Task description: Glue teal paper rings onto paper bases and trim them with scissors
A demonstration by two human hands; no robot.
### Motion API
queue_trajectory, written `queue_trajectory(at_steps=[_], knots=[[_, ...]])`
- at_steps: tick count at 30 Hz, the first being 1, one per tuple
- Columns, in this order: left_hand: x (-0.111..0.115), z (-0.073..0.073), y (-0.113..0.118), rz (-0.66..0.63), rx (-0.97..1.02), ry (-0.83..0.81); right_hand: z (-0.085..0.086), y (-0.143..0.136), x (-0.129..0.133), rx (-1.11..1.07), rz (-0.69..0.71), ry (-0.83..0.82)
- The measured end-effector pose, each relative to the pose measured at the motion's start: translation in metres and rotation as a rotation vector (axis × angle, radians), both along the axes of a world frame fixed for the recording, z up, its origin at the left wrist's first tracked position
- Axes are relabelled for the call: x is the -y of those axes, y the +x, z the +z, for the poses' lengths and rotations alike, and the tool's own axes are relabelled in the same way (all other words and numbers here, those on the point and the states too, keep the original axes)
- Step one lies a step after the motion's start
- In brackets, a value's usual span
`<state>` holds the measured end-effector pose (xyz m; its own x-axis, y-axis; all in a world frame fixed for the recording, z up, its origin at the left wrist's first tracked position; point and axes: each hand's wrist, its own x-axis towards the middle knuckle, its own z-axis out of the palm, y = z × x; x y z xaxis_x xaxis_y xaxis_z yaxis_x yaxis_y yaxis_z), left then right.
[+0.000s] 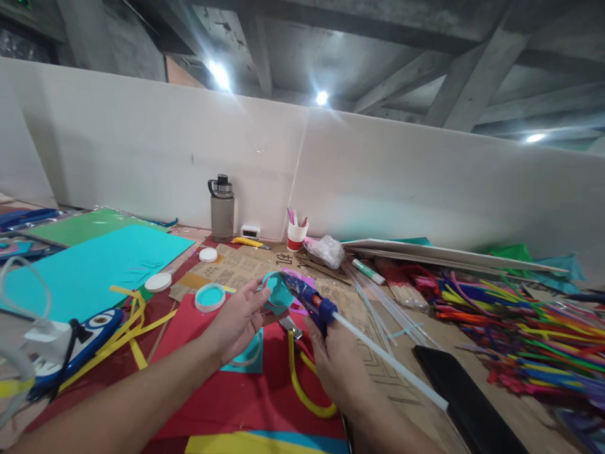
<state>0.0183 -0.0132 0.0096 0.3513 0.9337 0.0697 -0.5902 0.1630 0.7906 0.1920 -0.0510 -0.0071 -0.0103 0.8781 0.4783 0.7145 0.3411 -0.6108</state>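
Glue gun (pixel 309 301), blue, sits at the centre of the table (pixel 491 353) in the right hand (pixel 338 366), which grips its handle; a white glue stick (pixel 387 359) juts from its back toward the near right. Its nozzle touches a teal paper piece (pixel 278 294) pinched in the left hand (pixel 239 318). Red paper (pixel 227 391) lies under both hands, with a teal sheet (pixel 89 271) far left and pipe cleaners (pixel 515 328) right.

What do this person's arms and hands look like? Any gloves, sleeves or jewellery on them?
Both forearms are bare as far as the picture shows, with no sleeve in view. The left hand and the right hand wear no gloves. No ring, watch or bracelet can be seen on the fingers or wrists, and no markings show.
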Motion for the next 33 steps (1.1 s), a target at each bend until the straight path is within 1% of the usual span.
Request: queue_trajectory(at_steps=[4, 7, 12, 18, 23, 29, 33], knots=[[0.000, -0.001, -0.001, -0.025, -0.009, -0.013, -0.001, -0.001, 0.000, 0.005, 0.085, 0.013], [-0.001, -0.003, -0.002, -0.026, -0.051, 0.009, -0.003, -0.002, 0.001, 0.000, 0.134, -0.021], [-0.002, -0.005, 0.000, -0.025, -0.052, 0.032, -0.002, -0.003, 0.002, 0.007, 0.111, -0.016], [0.000, -0.004, 0.002, 0.002, -0.016, 0.020, 0.000, 0.000, -0.001, -0.007, 0.006, -0.013], [0.000, -0.001, -0.001, -0.012, -0.048, -0.005, 0.001, -0.003, 0.002, -0.003, 0.053, -0.023], [-0.007, -0.004, -0.004, 0.037, -0.117, -0.021, -0.001, -0.005, 0.004, 0.007, 0.111, -0.060], [-0.010, -0.007, -0.004, -0.009, -0.090, 0.002, -0.004, -0.004, 0.003, 0.006, 0.155, -0.045]])
